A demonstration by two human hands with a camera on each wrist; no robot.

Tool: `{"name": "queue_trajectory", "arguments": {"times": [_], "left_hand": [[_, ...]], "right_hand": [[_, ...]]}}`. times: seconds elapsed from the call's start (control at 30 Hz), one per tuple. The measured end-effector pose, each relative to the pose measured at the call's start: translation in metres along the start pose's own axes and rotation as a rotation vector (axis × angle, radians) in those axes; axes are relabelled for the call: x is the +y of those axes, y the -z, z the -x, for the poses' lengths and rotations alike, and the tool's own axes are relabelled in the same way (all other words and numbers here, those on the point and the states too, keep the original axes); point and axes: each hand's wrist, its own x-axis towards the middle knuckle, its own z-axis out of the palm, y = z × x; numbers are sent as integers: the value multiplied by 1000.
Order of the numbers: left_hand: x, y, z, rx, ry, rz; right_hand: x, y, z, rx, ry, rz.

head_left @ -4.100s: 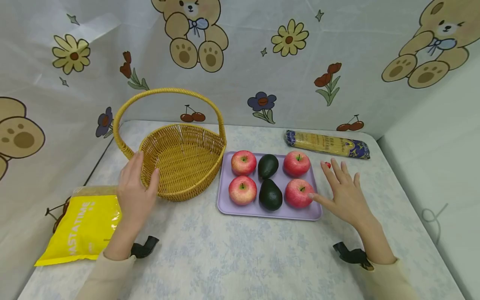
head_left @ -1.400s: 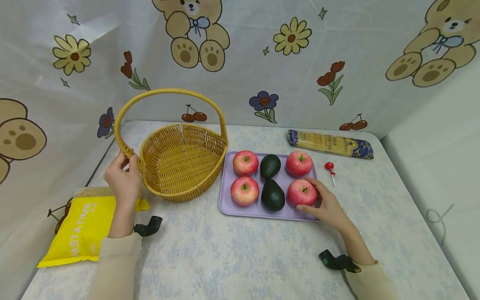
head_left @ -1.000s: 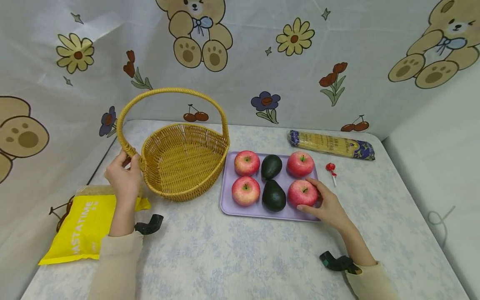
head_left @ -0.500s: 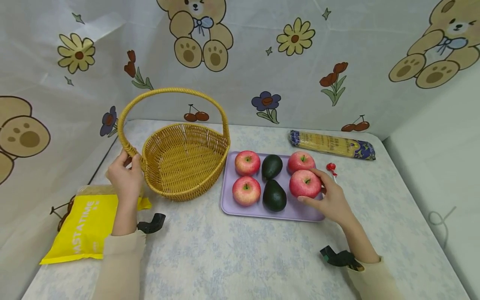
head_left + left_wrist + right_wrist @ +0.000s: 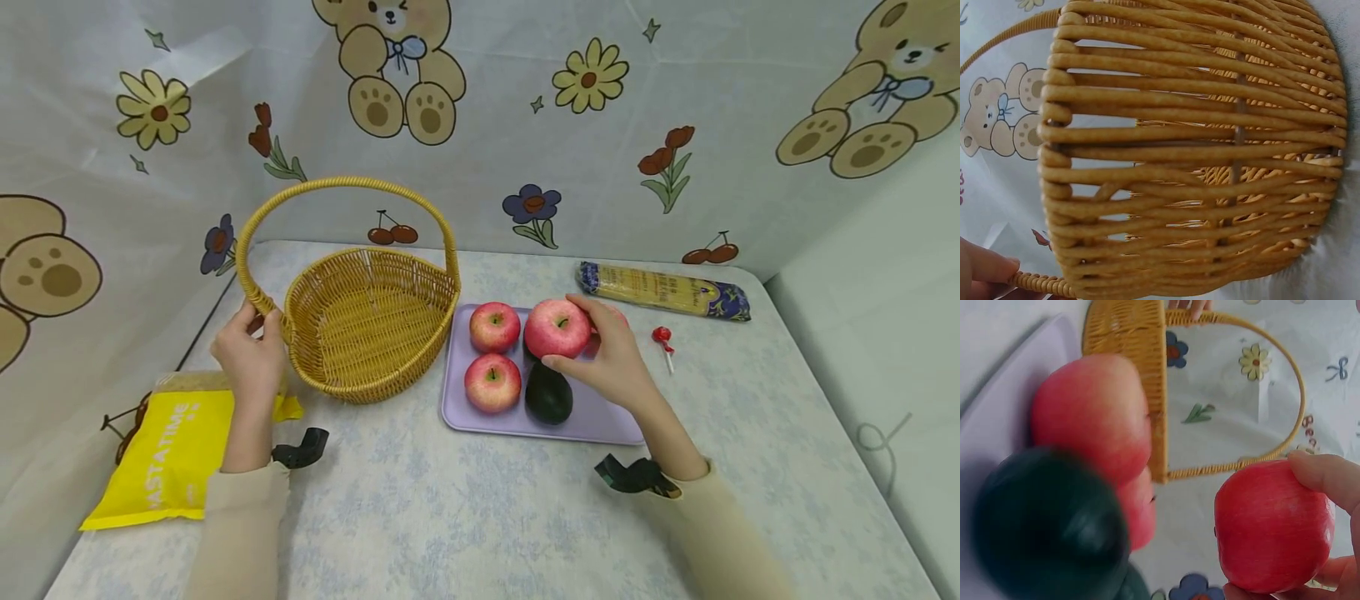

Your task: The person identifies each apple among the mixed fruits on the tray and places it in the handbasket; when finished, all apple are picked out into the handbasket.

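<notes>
My left hand (image 5: 251, 354) pinches the lower left end of the handle (image 5: 258, 296) of a yellow wicker basket (image 5: 367, 387). In the left wrist view the basket's woven side (image 5: 1191, 150) fills most of the picture. My right hand (image 5: 607, 367) grips a red apple (image 5: 557, 328) between thumb and fingers, raised above a lilac tray (image 5: 480, 422). Two more apples, one at the back (image 5: 494, 327) and one in front (image 5: 492, 383), sit at the tray's left. A dark green avocado (image 5: 548, 393) lies beside them; another avocado and apple are mostly hidden behind the held apple and hand.
A yellow pasta bag (image 5: 168, 458) lies left of the basket, partly under my left forearm. Behind the tray is a long pack of noodles (image 5: 663, 290). A red lollipop (image 5: 662, 335) lies to the tray's right. A printed cloth (image 5: 480, 117) hangs at the back.
My left hand has taken hold of the basket handle. My right hand has grasped the front right apple, lifted it off the tray and carried it leftward over the avocados.
</notes>
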Motion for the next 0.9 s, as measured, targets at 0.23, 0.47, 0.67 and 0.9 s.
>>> {"name": "queue_trajectory", "arguments": {"times": [0.23, 0.47, 0.67, 0.9], "left_hand": [[0, 0, 0, -29, -13, -19], [2, -1, 1, -15, -31, -23], [4, 0, 1, -18, -6, -33], [2, 2, 0, -13, 3, -41]], "right_hand": [[-32, -26, -29, -57, 40, -20], [-57, -54, -51, -82, 95, -57], [-78, -84, -69, -83, 97, -75], [-95, -129, -91, -108, 22, -131]]}}
